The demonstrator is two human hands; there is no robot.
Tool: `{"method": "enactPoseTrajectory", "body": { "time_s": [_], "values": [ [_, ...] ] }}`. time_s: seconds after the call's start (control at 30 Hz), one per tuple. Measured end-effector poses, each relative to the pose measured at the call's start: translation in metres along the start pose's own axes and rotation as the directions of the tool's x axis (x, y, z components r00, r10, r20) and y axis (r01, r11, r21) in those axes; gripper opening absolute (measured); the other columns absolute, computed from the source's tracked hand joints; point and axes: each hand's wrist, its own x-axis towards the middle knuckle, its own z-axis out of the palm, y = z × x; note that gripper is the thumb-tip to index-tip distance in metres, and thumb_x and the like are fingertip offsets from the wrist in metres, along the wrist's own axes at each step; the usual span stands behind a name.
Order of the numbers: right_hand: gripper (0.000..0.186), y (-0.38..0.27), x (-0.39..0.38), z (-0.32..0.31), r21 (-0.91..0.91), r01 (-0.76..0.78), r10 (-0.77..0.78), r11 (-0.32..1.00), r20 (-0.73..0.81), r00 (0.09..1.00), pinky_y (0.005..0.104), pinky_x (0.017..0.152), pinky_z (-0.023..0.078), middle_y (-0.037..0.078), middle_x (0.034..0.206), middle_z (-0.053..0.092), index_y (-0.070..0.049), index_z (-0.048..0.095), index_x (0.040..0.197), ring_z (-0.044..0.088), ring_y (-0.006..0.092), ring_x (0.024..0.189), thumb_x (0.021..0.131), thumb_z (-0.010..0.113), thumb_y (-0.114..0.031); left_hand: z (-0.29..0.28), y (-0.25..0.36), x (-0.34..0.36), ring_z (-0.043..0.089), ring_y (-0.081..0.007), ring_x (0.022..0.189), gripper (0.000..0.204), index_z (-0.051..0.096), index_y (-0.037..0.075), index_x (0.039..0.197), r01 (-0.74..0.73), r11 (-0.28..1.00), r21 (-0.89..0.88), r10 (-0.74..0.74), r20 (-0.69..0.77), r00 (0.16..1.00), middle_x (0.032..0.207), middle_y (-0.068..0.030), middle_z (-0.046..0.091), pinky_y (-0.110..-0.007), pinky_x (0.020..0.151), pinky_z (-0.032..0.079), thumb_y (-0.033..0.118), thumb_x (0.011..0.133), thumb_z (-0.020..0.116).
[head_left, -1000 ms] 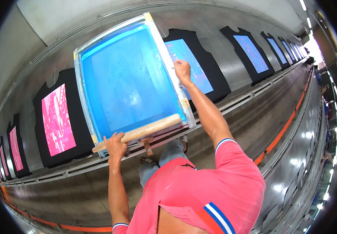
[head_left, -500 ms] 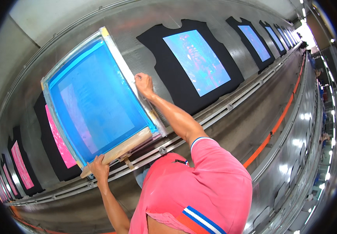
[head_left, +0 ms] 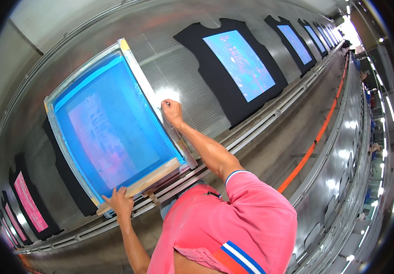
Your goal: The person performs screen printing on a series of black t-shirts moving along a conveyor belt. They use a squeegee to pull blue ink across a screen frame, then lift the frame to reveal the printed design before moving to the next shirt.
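Note:
A screen-printing screen (head_left: pixel 110 109) with blue-edged mesh and a pale metal frame lies tilted over the long metal table at left of centre. Pink and bluish patterning shows through its mesh. My left hand (head_left: pixel 120 201) grips the screen's near left corner, its fingers over the wooden bar (head_left: pixel 144 179) along the near side. At the screen's right side, my right hand (head_left: pixel 172 113) is closed with curled fingers against the frame's edge. Beneath the screen lies a black shirt piece (head_left: pixel 71 185), mostly hidden; only its left part shows.
To the right, a black shirt piece (head_left: pixel 215 82) carries a blue and pink print; similar pieces recede beyond it. Pink-printed black pieces (head_left: pixel 30 201) lie at left. A metal rail (head_left: pixel 270 114) edges the table. An orange strip (head_left: pixel 315 141) runs along the aisle's far side.
The screen has shifted over the shirt piece, covering its pink print, which now shows through the mesh. Both hands have moved slightly with it. The view has shifted a little.

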Motion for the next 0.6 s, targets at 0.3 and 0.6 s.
{"method": "enactPoseTrajectory", "body": {
  "time_s": [0.3,0.6],
  "values": [
    [0.021,-0.006,-0.029,0.034,0.044,0.042,-0.043,0.998,0.027,0.999,0.0325,0.075,0.052,0.011,0.092,0.075,0.000,0.076,0.103,0.066,0.0177,0.084,0.089,0.069,-0.014,0.016,-0.054,-0.008,0.057,-0.0289,0.125,0.039,0.075,0.007,0.105,-0.170,0.985,0.000,0.170,-0.021,0.985,0.115,-0.0079,0.073,-0.075,0.114,0.014,0.009,0.066,0.074],
    [0.023,0.019,-0.022,0.065,0.214,0.120,-0.135,0.969,0.054,0.989,0.0296,0.052,0.040,0.000,0.069,0.061,0.002,0.076,0.104,0.049,0.0082,0.058,0.093,0.069,-0.017,0.021,-0.063,-0.015,0.059,-0.0280,0.127,0.042,0.073,0.008,0.112,-0.170,0.984,0.056,0.168,0.026,0.985,0.120,-0.0062,0.072,-0.072,0.115,0.020,0.002,0.071,0.067]
  ]
}}
